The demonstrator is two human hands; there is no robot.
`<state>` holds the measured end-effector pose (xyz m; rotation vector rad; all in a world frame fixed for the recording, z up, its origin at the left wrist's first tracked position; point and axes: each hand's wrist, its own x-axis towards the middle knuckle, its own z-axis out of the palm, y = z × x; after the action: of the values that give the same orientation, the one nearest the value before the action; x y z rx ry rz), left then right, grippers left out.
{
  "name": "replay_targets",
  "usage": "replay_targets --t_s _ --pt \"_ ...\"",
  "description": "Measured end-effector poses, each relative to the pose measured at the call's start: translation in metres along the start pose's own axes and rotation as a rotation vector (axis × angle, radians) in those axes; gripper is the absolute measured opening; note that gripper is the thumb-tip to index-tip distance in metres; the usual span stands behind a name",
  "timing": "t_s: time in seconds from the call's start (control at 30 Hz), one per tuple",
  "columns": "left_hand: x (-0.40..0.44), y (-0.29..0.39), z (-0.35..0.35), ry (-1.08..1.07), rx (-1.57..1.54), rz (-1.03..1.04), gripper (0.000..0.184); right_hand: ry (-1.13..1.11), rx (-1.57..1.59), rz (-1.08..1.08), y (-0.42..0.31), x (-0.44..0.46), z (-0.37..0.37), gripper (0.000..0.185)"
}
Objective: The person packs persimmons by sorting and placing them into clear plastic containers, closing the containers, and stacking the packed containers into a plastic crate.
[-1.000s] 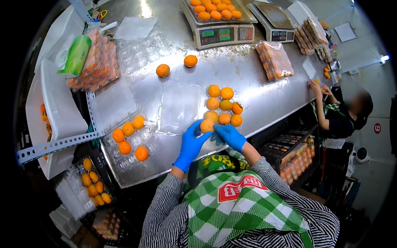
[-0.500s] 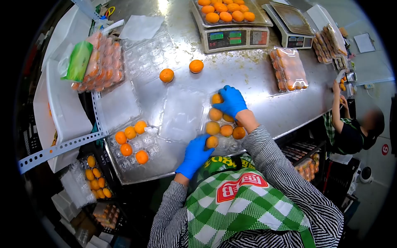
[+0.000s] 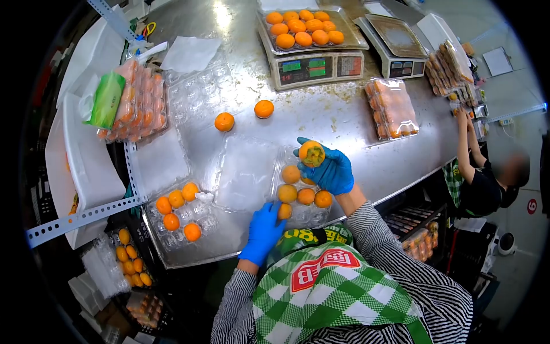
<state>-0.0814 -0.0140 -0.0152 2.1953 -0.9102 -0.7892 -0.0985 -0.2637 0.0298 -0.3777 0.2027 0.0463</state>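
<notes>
My right hand (image 3: 335, 172), in a blue glove, holds a persimmon (image 3: 312, 153) above the clear plastic tray (image 3: 312, 217). Its green leafy cap faces up toward me. At the near left corner of that tray, my left hand (image 3: 262, 234), also gloved in blue, has its fingers closed at a second persimmon (image 3: 285, 211); its fingertips are partly hidden. Several more persimmons (image 3: 306, 196) sit in the tray's cups, some covered by my right hand. The tray's clear lid (image 3: 243, 172) lies folded out flat to the left.
Another open tray (image 3: 203, 218) with several persimmons stands at left. Two loose persimmons (image 3: 264, 109) lie beyond the lid. A scale (image 3: 318, 67) carries a full tray; a second scale (image 3: 395, 54) stands beside it. Packed boxes (image 3: 392, 109) lie right. A co-worker (image 3: 481, 172) stands at far right.
My right hand has lifted a persimmon out of the tray's far left corner and turned its cap upward. My left hand stays by the near persimmon. The whole view has shifted slightly.
</notes>
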Motion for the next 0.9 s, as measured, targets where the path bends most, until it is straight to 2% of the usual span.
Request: replay_targets --t_s 0.1,0.17,0.27,0.3,0.4,0.53,0.63,0.73,0.83,0.9 --pt "-0.002 0.001 -0.003 0.068 -0.003 0.023 0.046 -0.006 0.126 -0.008 0.009 -0.006 0.008 0.072" --pt "-0.004 0.012 -0.015 0.16 -0.022 0.006 0.042 0.018 0.039 -0.018 0.011 -0.012 0.012 0.072" --pt "0.0 0.024 -0.029 0.236 -0.396 -0.099 0.034 0.016 -0.104 -0.037 0.014 -0.021 0.022 0.069" --pt "0.002 0.026 -0.032 0.274 -0.475 -0.078 0.029 0.007 -0.155 -0.042 0.016 -0.023 0.024 0.068" --pt "0.009 0.036 -0.039 0.204 -0.869 -0.139 0.026 -0.015 -0.166 -0.031 0.023 -0.028 0.02 0.069" --pt "0.013 0.066 -0.055 0.064 -1.249 -0.224 0.032 -0.018 -0.57 -0.082 0.032 -0.034 0.024 0.065" --pt "0.015 0.06 -0.041 0.029 -1.227 -0.331 0.036 -0.03 -0.798 -0.076 0.042 -0.043 0.022 0.063" --pt "0.006 0.043 -0.031 -0.057 -1.191 -0.327 0.039 0.065 -1.147 0.006 0.054 -0.066 0.02 0.063" --pt "-0.01 0.033 -0.023 -0.166 -1.009 -0.34 0.041 0.101 -1.247 0.066 0.074 -0.096 0.016 0.061" --pt "-0.02 0.026 -0.014 -0.247 -1.021 -0.376 0.043 0.142 -1.298 0.155 0.082 -0.107 0.012 0.061"
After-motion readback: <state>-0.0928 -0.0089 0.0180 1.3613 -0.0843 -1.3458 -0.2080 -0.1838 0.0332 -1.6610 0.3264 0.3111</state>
